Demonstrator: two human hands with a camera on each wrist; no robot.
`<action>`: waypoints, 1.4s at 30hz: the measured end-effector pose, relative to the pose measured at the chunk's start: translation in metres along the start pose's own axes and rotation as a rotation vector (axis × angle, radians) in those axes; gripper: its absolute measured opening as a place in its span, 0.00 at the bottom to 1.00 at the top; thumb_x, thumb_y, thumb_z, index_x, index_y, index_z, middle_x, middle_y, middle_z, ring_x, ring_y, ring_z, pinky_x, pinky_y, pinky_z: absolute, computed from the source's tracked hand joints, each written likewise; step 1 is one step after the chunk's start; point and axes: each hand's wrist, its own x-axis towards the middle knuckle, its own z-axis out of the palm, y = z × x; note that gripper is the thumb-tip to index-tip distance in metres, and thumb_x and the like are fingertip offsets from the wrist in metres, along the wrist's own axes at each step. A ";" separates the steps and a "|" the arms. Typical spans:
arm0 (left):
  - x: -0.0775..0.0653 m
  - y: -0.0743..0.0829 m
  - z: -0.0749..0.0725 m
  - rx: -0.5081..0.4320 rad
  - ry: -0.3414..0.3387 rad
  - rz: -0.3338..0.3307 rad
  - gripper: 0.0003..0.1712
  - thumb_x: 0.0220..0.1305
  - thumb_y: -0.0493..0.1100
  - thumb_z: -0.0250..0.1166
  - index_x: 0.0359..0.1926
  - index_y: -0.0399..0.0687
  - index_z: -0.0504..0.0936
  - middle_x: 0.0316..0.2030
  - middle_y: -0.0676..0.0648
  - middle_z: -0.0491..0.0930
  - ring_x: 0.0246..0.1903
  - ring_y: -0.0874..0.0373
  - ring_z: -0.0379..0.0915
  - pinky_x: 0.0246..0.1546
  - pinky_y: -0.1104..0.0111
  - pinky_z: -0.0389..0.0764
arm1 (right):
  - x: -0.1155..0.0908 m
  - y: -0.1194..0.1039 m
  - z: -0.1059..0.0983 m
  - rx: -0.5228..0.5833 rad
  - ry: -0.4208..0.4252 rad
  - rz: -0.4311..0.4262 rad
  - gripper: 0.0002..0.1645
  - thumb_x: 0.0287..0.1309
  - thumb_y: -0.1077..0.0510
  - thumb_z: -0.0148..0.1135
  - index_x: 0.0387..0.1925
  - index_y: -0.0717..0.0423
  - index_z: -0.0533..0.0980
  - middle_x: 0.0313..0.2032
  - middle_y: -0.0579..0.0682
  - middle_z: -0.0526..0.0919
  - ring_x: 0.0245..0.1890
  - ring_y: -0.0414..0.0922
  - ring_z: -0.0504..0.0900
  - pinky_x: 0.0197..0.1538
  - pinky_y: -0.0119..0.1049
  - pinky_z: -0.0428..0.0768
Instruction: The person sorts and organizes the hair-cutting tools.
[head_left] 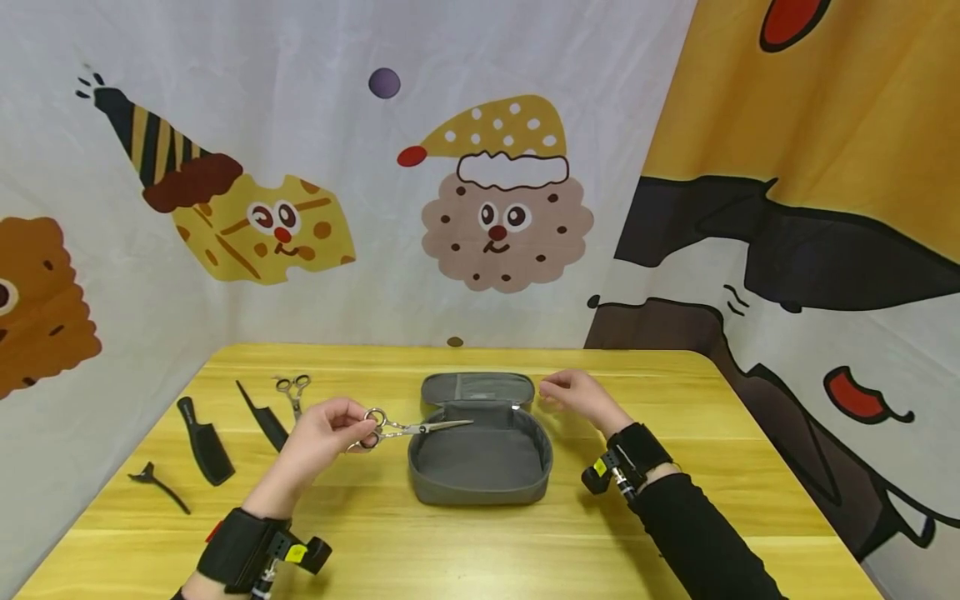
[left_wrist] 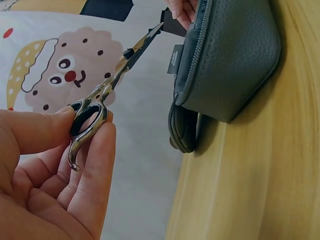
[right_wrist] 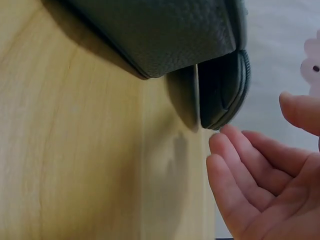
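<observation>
backdrop [head_left: 315, 83]: hanging cloth, white ground with faint folds; printed cartoons, among them a cheese wedge in a striped cone hat and a round biscuit in a dotted cap.
table [head_left: 360, 542]: yellow wood grain running sideways, far corners rounded.
case [head_left: 480, 493]: gray, rounded oblong, standing near table's middle; pebbled, leather-like outer wall, zip teeth along the rim, gray lining showing across the floor.
lid [head_left: 495, 386]: tipped back behind the case, rounded like it; zip round its edge.
left hand [head_left: 318, 442]: left of the case, thumb and fingers pinching scissors by the finger rings; well apart from the other hand.
right hand [head_left: 588, 400]: just beside the lid's right end, fingers loosely bent, thumb held away from them, nothing gripped; contact with lid, cannot tell.
wide comb [head_left: 204, 442]: black, broad head, slim handle; flat on table, far left.
tail comb [head_left: 264, 414]: black, thin pointed tail, between wide comb and left hand.
scissors [head_left: 412, 429]: shiny metal, ornate curved handles; raised, blades pointing right across the case opening.
second scissors [head_left: 294, 390]: metal, on table behind left hand, rings away from the viewer.
clip [head_left: 161, 486]: dark, slender, slightly curved; left of wide comb.
</observation>
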 end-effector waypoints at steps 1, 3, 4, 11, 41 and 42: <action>-0.001 -0.001 0.000 -0.006 -0.002 0.000 0.08 0.68 0.36 0.64 0.41 0.31 0.79 0.32 0.41 0.83 0.32 0.52 0.82 0.37 0.60 0.85 | 0.002 0.001 0.001 0.033 -0.014 0.011 0.29 0.73 0.53 0.55 0.61 0.75 0.70 0.51 0.68 0.80 0.52 0.61 0.80 0.54 0.50 0.79; -0.002 -0.002 -0.001 -0.013 -0.006 -0.001 0.09 0.68 0.36 0.65 0.41 0.31 0.79 0.32 0.41 0.83 0.32 0.53 0.82 0.38 0.59 0.85 | 0.006 0.003 0.001 0.083 -0.042 0.025 0.29 0.74 0.55 0.54 0.61 0.78 0.68 0.51 0.69 0.80 0.52 0.62 0.80 0.54 0.49 0.80; -0.002 -0.003 -0.001 -0.014 -0.009 -0.003 0.09 0.68 0.36 0.65 0.41 0.31 0.79 0.32 0.41 0.83 0.32 0.53 0.82 0.38 0.58 0.85 | 0.008 0.004 0.002 0.102 -0.049 0.032 0.28 0.74 0.56 0.53 0.61 0.78 0.68 0.51 0.69 0.80 0.51 0.62 0.80 0.54 0.49 0.80; -0.005 -0.007 -0.001 -0.017 -0.009 -0.004 0.09 0.67 0.36 0.65 0.41 0.31 0.79 0.32 0.41 0.83 0.31 0.54 0.82 0.36 0.59 0.85 | 0.016 0.008 0.003 0.170 -0.101 0.065 0.26 0.74 0.59 0.51 0.60 0.80 0.68 0.48 0.69 0.81 0.48 0.59 0.82 0.53 0.47 0.81; -0.009 -0.019 0.001 -0.103 0.057 -0.003 0.10 0.67 0.35 0.65 0.42 0.29 0.79 0.32 0.40 0.84 0.32 0.56 0.83 0.37 0.63 0.85 | 0.027 0.021 0.017 0.378 -0.080 0.106 0.25 0.73 0.60 0.53 0.61 0.78 0.68 0.37 0.52 0.84 0.37 0.44 0.83 0.49 0.42 0.83; -0.008 -0.019 0.000 -0.111 0.069 -0.003 0.10 0.67 0.35 0.64 0.42 0.29 0.79 0.32 0.41 0.84 0.32 0.57 0.83 0.37 0.63 0.85 | 0.027 0.021 0.017 0.388 -0.070 0.099 0.25 0.73 0.61 0.54 0.61 0.78 0.68 0.37 0.52 0.84 0.37 0.45 0.84 0.50 0.42 0.83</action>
